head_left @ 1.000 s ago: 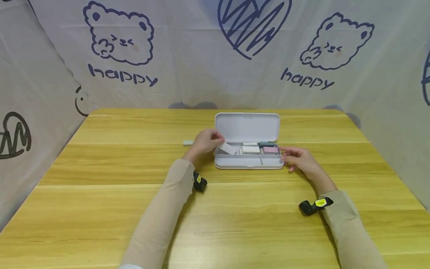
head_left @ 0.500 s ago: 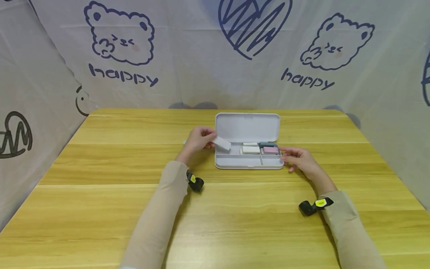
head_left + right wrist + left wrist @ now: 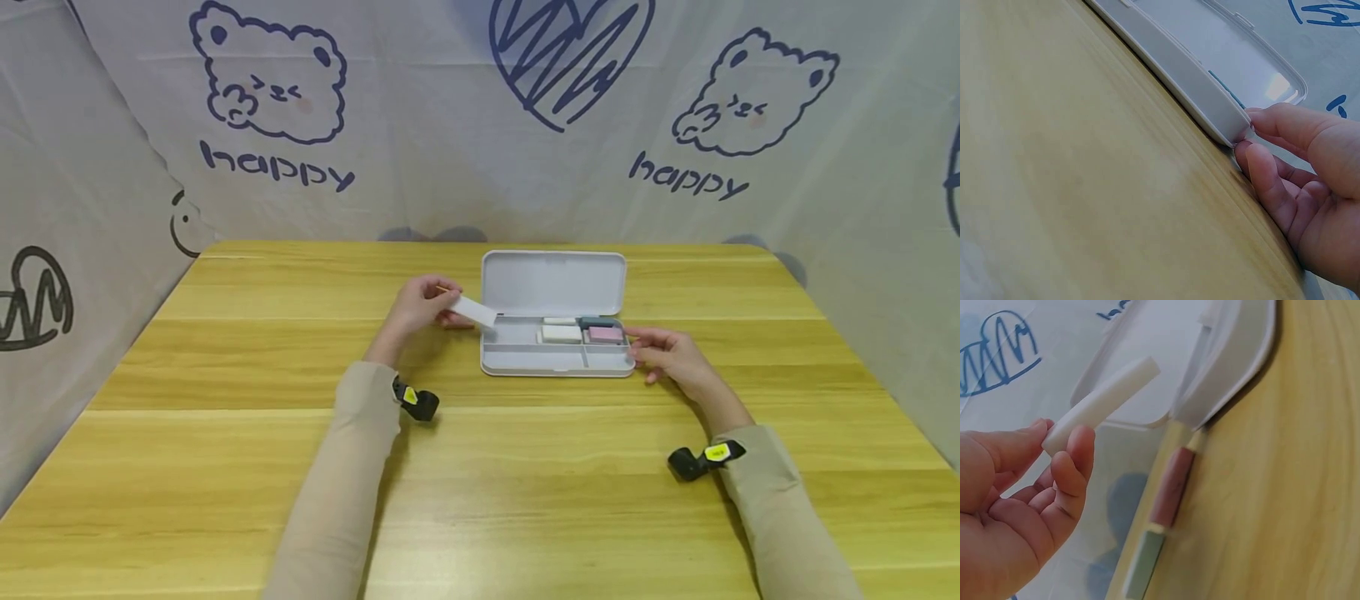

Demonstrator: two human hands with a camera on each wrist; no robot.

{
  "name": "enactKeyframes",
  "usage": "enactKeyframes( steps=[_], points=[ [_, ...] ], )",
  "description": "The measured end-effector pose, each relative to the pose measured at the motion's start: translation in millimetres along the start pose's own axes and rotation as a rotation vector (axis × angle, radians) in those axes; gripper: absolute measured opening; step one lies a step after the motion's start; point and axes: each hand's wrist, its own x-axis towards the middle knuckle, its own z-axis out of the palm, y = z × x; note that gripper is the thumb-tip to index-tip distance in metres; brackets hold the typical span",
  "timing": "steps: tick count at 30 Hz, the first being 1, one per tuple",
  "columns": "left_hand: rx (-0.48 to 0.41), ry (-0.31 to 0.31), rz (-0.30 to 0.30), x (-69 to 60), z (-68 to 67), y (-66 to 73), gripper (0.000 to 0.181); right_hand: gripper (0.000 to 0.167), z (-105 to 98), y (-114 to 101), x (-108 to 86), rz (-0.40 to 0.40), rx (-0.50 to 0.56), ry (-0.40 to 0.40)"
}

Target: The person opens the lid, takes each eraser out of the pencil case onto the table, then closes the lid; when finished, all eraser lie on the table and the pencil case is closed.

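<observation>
My left hand pinches one end of a long white block, eraser-like in shape, between thumb and fingers. Its free end slants down over the left part of an open white pencil case, as the head view shows. At the case's right end, my right hand holds the corner with thumb and fingertips. Inside the back compartment, to the right, lie a white block, a pink block and a blue-grey block. Another white piece lies behind them.
The case's lid stands raised at the back. Left of the case, in the left wrist view, a reddish block and a pale green block lie end to end on the wooden table. A printed cloth hangs behind.
My left hand has moved left and slightly up with the white block, drawing it out of the case's left part. The right hand and the case have stayed in place.
</observation>
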Motion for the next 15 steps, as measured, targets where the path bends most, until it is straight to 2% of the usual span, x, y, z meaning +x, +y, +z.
enactKeyframes(
  steps=[7, 15],
  points=[
    [-0.057, 0.028, 0.034, -2.9, -19.6, -2.1, 0.025, 0.05, -0.3, -1.0, 0.1, -0.002, -0.016, -0.001],
    [-0.109, 0.068, 0.023, -7.0, -39.2, -6.4, 0.027, 0.05, 0.0, -1.6, -0.7, 0.006, -0.027, 0.001]
  ],
)
